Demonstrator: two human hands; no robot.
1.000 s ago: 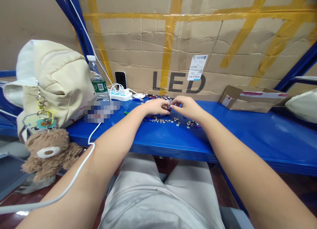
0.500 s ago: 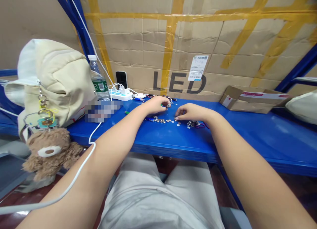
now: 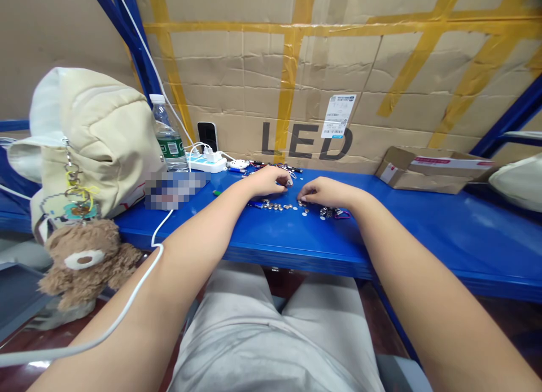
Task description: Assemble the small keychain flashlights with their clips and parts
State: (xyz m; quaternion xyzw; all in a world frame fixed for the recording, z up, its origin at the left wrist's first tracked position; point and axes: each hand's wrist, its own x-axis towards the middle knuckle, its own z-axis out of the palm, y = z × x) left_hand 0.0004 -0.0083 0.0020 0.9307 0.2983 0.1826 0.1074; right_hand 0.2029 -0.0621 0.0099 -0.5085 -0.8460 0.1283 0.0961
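Observation:
Both my hands rest on a blue metal shelf among small parts. My left hand is curled, its fingers pinched on a small silvery piece at the fingertips. My right hand lies knuckles up with the fingertips pressed down onto a row of small silver button cells. Just right of that hand lie a few small metal parts with a pink ring. A small blue tube lies at the row's left end. Behind my hands is a heap of small keychain lights.
A cream bag with a plush bear sits at the left, beside a water bottle and a white power strip with a cable. A taped LED carton forms the back wall. A flat cardboard box lies at the right.
My hands, joined together above the parts a second ago, have separated. The right hand dropped to the row of button cells; the left stayed close behind it.

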